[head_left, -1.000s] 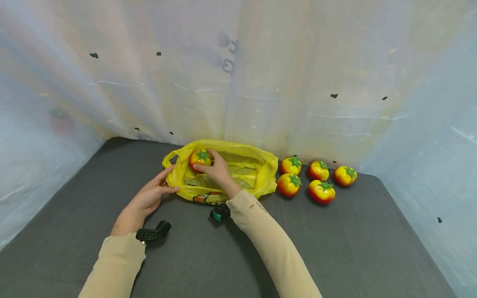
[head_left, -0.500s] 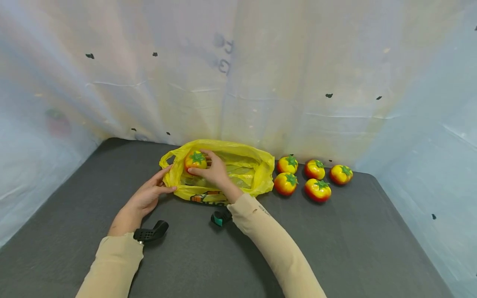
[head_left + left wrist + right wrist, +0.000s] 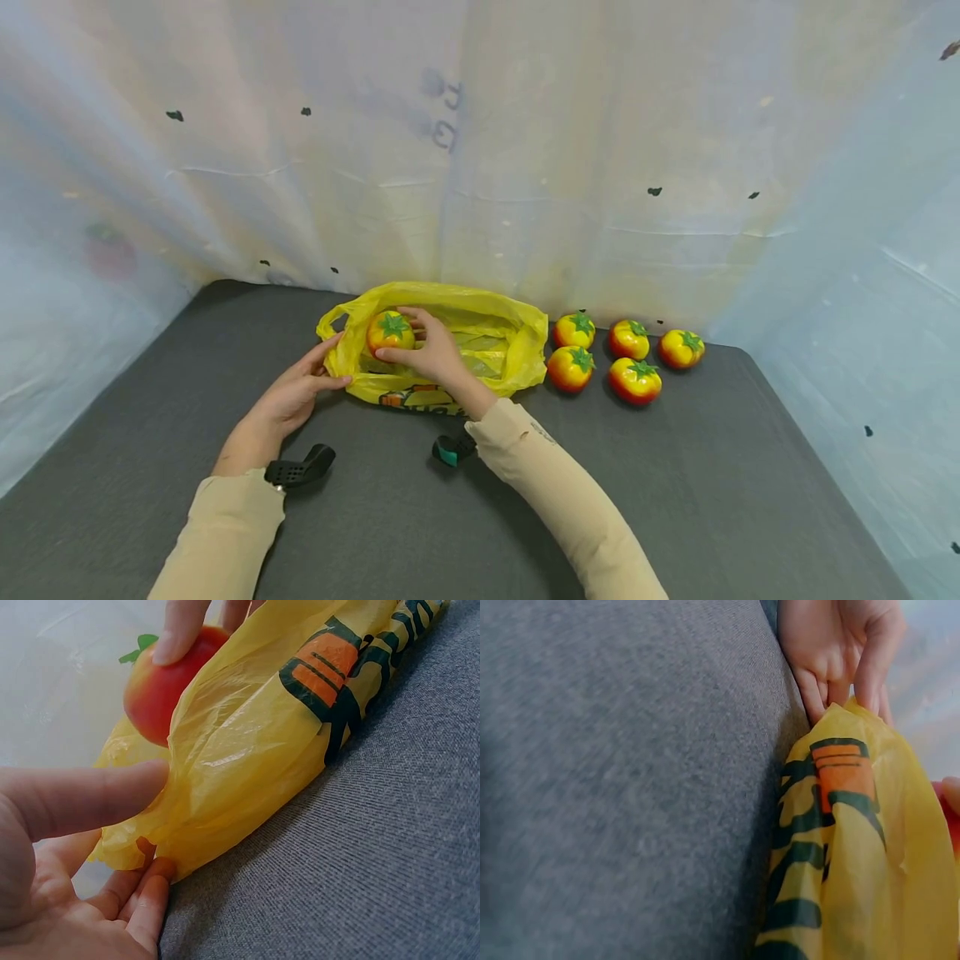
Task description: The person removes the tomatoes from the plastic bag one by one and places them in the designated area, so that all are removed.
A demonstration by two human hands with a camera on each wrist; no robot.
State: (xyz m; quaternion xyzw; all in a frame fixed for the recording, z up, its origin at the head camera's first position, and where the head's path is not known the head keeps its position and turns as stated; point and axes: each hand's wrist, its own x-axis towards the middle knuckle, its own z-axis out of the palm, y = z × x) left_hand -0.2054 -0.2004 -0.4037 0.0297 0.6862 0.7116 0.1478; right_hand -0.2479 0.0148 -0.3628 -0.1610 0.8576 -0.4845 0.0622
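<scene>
A yellow plastic bag [image 3: 480, 307] lies on the dark table with its mouth spread wide. My left hand [image 3: 288, 402] holds the bag's left end, the thumb on one side and fingers on the other, as the left wrist view shows of the bag [image 3: 232, 772]. Inside the mouth, at the left, my right hand [image 3: 433, 354] grips a red-and-yellow tomato [image 3: 390, 331] with a green leafy top. The left wrist view shows fingertips on this tomato [image 3: 157, 697]. From the right wrist, the bag's printed side [image 3: 847, 780] hides most of the right hand.
Several more tomatoes stand right of the bag, the nearest tomato [image 3: 570, 369] close beside it. A whitish plastic sheet [image 3: 525, 167] rises behind the table [image 3: 675, 500] and along both sides. Each wrist wears a black camera mount, such as the left mount [image 3: 300, 468].
The right hand has lowered the tomato slightly within the left part of the bag. The left hand keeps its hold on the bag's end. The whole view has shifted a little.
</scene>
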